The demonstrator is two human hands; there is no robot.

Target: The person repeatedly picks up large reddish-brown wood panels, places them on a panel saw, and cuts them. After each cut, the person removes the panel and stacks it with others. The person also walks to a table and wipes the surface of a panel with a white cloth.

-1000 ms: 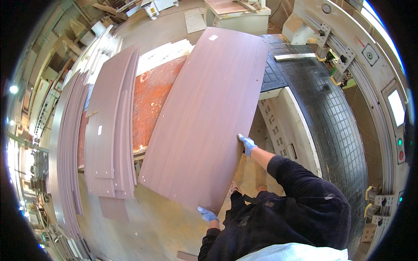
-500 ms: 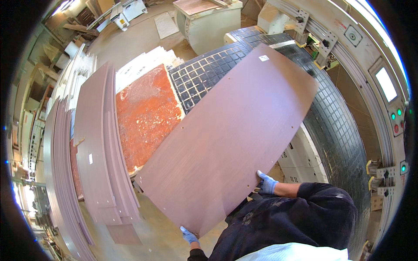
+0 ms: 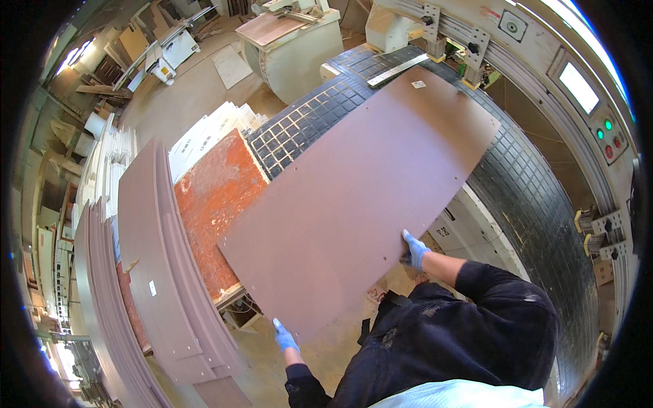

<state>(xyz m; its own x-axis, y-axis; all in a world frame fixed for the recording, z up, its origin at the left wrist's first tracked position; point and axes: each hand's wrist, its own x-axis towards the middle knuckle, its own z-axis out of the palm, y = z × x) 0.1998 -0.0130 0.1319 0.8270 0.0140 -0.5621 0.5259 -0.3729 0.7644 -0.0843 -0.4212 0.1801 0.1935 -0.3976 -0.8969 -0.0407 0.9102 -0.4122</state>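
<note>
A large brown rectangular panel (image 3: 354, 183) lies slantwise before me, with small holes near its edges and a white label at its far end. My left hand (image 3: 286, 338), in a blue glove, holds the panel's near left corner, thumb on top. My right hand (image 3: 415, 251), gloved alike, grips the near right edge, its thumb on the upper face and the other fingers mostly hidden underneath. The panel's far end lies over a black gridded machine bed (image 3: 530, 183). Its left end reaches over the edge of a worn orange-red board (image 3: 214, 204).
Stacks of similar brown panels (image 3: 160, 251) stand on the left, with white sheets (image 3: 211, 136) behind. Along the right runs a machine beam with clamps (image 3: 469, 47) and a control panel (image 3: 605, 136) with lit buttons. A pale cabinet (image 3: 299, 47) stands at the back.
The panel has moved forward, away from my body, with both hands still on it. My arms reach farther out, and the view has shifted.
</note>
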